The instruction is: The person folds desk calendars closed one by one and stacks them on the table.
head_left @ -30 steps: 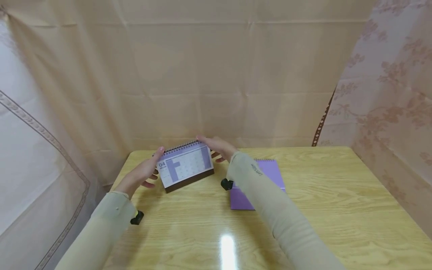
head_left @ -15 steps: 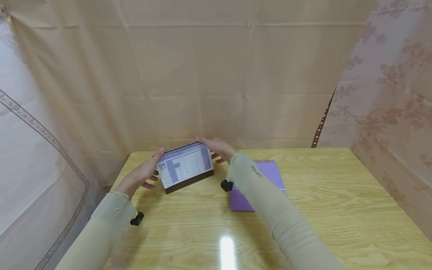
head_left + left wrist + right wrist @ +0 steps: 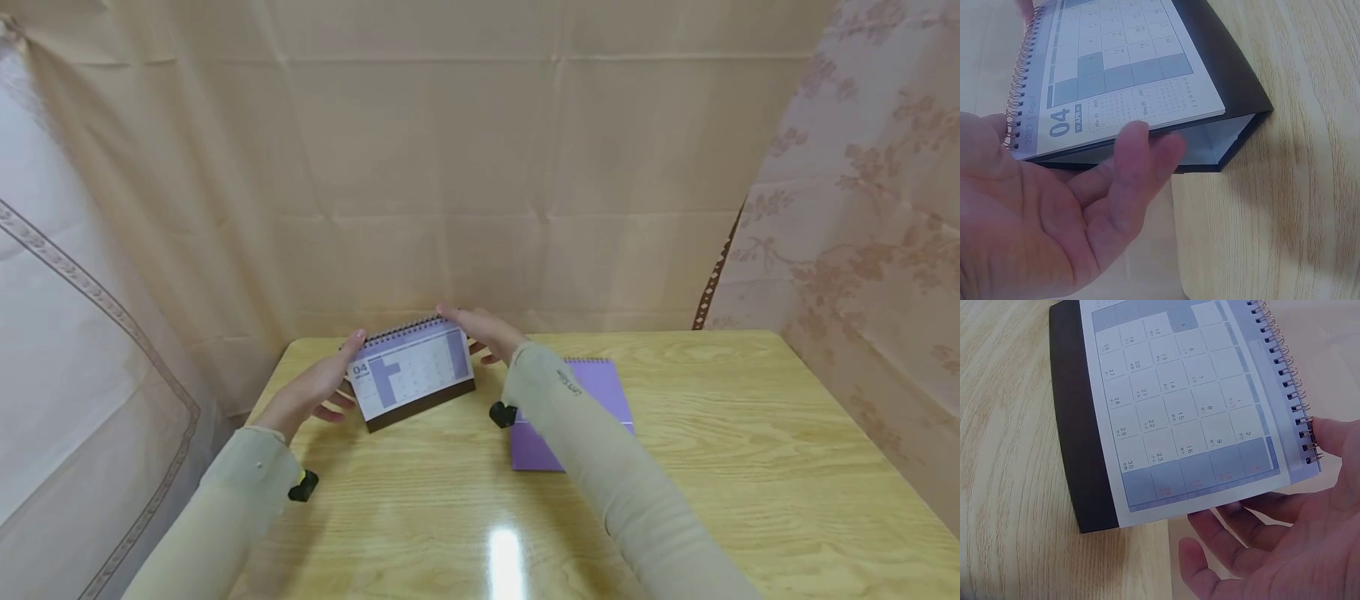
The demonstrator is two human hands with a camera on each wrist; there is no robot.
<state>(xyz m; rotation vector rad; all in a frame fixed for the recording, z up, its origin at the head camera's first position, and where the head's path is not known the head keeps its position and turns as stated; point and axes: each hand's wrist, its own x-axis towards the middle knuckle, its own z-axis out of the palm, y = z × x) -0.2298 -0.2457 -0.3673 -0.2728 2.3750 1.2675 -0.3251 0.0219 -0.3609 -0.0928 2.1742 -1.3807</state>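
Two hands (image 3: 317, 383) (image 3: 491, 329), desk calendar (image 3: 412, 371) between, held at ends

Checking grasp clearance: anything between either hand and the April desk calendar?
Nothing visible: the left hand and right hand each hold the April desk calendar directly, at opposite ends. The purple spiral-bound item sits apart, to its right.
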